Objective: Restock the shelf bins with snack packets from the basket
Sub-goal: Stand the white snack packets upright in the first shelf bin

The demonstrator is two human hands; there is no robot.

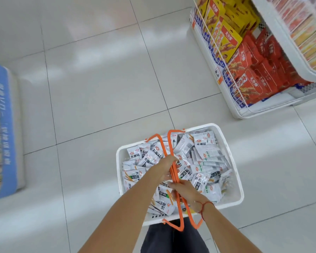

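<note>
The left hand (167,166) and right hand (185,191) are both gripping the gathered orange handles (173,161), carrying the white basket (232,161), heaped with white snack packets (202,161), above the tiled floor (98,88), approaching the shelf (235,70) at right.

White basket (233,161) (orange handles (172,154) raised together) brims with white-and-green snack packets (206,156).

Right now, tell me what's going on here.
A person is carrying a white basket full of white snack packets by its orange handles. The left hand and right hand both grip the handles. Shelf bins with yellow and red packets stand ahead to the right. No packet is out yet.
</note>
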